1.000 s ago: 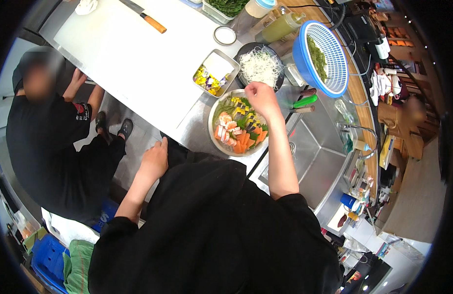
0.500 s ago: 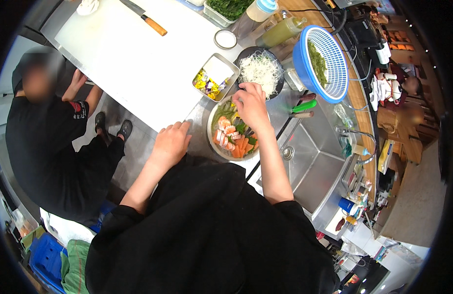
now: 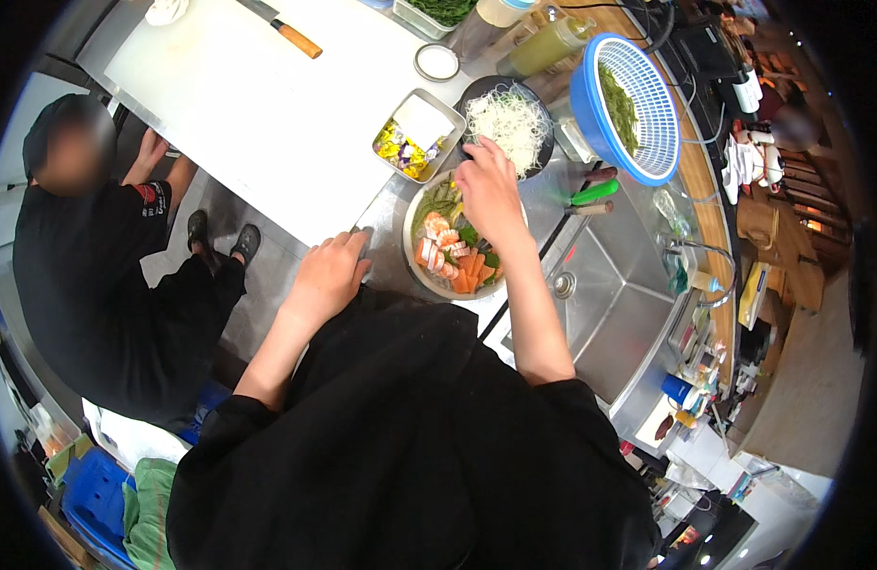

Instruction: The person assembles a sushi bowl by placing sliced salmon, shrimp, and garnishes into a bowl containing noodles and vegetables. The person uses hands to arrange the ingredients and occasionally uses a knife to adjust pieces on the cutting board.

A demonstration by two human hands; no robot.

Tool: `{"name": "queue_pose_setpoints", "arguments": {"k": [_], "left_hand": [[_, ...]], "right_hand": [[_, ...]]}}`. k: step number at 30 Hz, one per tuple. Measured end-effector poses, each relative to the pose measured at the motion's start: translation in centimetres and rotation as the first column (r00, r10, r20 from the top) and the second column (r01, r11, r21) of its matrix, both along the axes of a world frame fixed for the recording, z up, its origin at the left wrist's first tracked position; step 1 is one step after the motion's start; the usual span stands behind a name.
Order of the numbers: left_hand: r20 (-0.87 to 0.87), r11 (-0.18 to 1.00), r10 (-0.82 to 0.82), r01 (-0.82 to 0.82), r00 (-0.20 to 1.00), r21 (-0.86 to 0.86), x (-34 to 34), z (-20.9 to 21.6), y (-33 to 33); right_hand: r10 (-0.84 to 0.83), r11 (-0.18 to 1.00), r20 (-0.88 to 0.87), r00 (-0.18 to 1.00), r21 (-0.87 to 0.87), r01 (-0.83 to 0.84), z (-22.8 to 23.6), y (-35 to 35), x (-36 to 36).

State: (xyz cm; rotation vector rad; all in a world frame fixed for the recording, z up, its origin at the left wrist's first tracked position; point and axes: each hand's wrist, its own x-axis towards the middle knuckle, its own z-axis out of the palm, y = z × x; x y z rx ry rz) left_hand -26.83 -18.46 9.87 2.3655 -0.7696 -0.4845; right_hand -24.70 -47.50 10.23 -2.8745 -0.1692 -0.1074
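Observation:
My right hand (image 3: 491, 193) is over the far right side of a round bowl (image 3: 409, 261), its fingers bent together. What they pinch, if anything, is hidden. In the bowl lie pink-and-white shrimp pieces (image 3: 436, 249), orange slices of fish (image 3: 471, 272) and greens. Something small and yellow shows beside my right fingers. My left hand (image 3: 331, 275) rests palm down at the counter's near edge, fingers extended, holding nothing. Just beyond the bowl are a metal tray (image 3: 376, 152) of yellow and purple flowers and a dark bowl (image 3: 545, 119) of shredded white vegetable.
A white cutting board (image 3: 267, 123) bears a wooden-handled knife (image 3: 299, 41). Bottles (image 3: 549, 47) and a blue-and-white colander (image 3: 668, 119) of greens stand at the far right. A steel sink (image 3: 619, 304) lies right of my forearm. Another person (image 3: 96, 256) in black is at left.
My right hand has shifted slightly, and its fingers now point more toward the shredded vegetable. The left hand stays in place. The view has tilted a little.

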Motion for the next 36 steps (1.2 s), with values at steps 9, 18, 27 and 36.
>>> {"name": "queue_pose_setpoints", "arguments": {"k": [9, 18, 27, 36], "left_hand": [[-0.099, 0.999, 0.019, -0.022, 0.995, -0.029, -0.4, -0.7, -0.7], [-0.077, 0.994, 0.02, -0.028, 0.997, -0.106, -0.3, -2.6, -0.7], [-0.185, 0.957, 0.065, -0.114, 0.981, -0.267, -0.1, -4.6, -4.2], [-0.144, 0.94, 0.192, -0.224, 0.971, -0.258, 0.7, -5.3, -5.7]], "right_hand": [[-0.008, 0.963, -0.171, 0.985, 0.265, 0.054, 0.2, 3.5, -3.6], [-0.01, 0.996, -0.031, 0.999, 0.093, 0.013, -2.9, 6.1, -4.8], [-0.104, 0.947, 0.076, 0.992, 0.312, 0.075, -2.4, 4.8, -6.2], [0.078, 0.983, -0.04, 0.996, 0.169, -0.07, -1.1, 5.0, -5.1]]}}
